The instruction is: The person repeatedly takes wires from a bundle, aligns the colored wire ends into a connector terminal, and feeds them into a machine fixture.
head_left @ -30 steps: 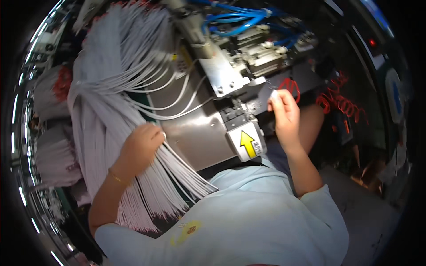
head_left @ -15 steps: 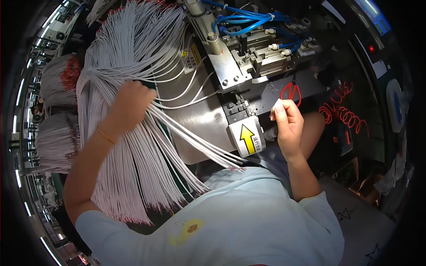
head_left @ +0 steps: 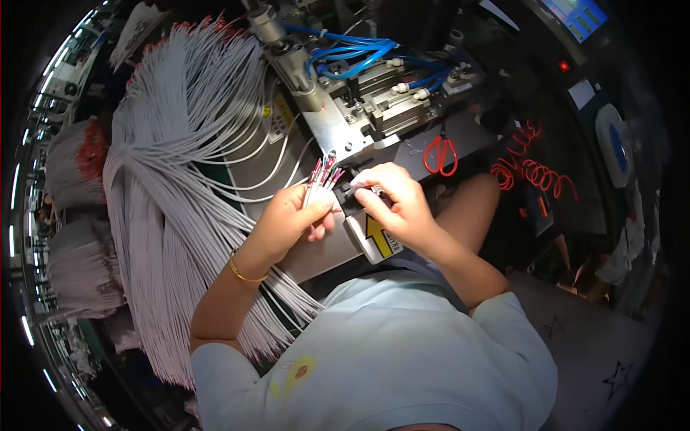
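Note:
My left hand (head_left: 295, 219) is closed around a small bunch of white cables (head_left: 322, 192), whose red-tipped ends stick up beside the machine. From the bunch, the cables trail back left toward a large heap of white cables (head_left: 165, 237). Just right of the ends, my right hand (head_left: 395, 205) has its thumb and forefinger curled close together at the tips. A whitish covering shows on a fingertip. Anything in that pinch is too small to make out. Below both hands sits a white block with a yellow arrow (head_left: 376, 235), at the front of the metal machine (head_left: 338, 133).
Blue air hoses (head_left: 352, 54) run over the machine. Red-handled scissors (head_left: 440, 155) lie on the dark surface to the right, with a coiled red hose (head_left: 528, 169) beyond. More cable bundles (head_left: 79, 266) are stacked at far left. A lit screen (head_left: 575, 18) stands at upper right.
My left hand has left the heap and moved right, now with cable ends raised in it. My right hand has moved left to beside those ends. The whole view has shifted.

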Available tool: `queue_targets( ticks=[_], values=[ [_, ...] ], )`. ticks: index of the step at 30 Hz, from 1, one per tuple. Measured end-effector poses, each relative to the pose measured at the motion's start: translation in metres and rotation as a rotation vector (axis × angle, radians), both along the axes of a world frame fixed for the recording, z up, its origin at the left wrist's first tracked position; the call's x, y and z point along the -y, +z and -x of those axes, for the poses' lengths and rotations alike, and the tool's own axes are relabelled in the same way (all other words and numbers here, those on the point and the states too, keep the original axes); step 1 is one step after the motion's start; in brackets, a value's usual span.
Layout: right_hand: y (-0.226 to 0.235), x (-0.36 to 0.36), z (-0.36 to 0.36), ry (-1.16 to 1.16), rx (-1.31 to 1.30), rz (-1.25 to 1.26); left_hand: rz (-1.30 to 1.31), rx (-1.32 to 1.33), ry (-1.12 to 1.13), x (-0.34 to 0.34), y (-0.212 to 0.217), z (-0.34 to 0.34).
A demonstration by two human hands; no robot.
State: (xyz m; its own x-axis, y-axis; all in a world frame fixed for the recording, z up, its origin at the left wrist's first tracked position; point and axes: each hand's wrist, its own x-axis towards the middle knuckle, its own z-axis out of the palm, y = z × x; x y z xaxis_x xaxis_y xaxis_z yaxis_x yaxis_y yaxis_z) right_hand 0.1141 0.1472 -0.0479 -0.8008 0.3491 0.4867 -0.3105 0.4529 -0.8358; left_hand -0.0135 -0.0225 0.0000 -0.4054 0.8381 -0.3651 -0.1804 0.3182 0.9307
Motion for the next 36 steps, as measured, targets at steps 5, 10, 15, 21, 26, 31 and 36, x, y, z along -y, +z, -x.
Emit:
queue_targets(
  ticks=[5,10,15,21,26,31,36],
  values=[
    [0.002,0.006,0.003,0.113,0.150,0.466,-0.015,-0.106,-0.057,-0.010,-0.002,-0.004],
    [0.009,-0.005,0.000,0.126,0.269,0.434,-0.016,-0.389,-0.036,-0.017,0.006,-0.008],
    [0.016,-0.012,-0.001,0.159,0.182,0.055,-0.089,-0.710,-0.094,-0.021,0.005,-0.006],
    [0.018,-0.003,-0.002,0.171,0.260,0.414,-0.017,-0.495,0.000,-0.015,-0.004,-0.010],
    [0.017,-0.001,0.000,0.278,0.288,0.818,0.004,-0.005,0.047,-0.017,0.008,-0.005],
    [0.022,-0.003,-0.002,0.263,0.295,0.614,-0.030,0.047,0.006,-0.015,0.003,-0.002],
    [0.021,-0.007,0.001,0.141,0.230,0.123,-0.061,-0.472,-0.127,-0.016,-0.001,-0.003]
  ],
)
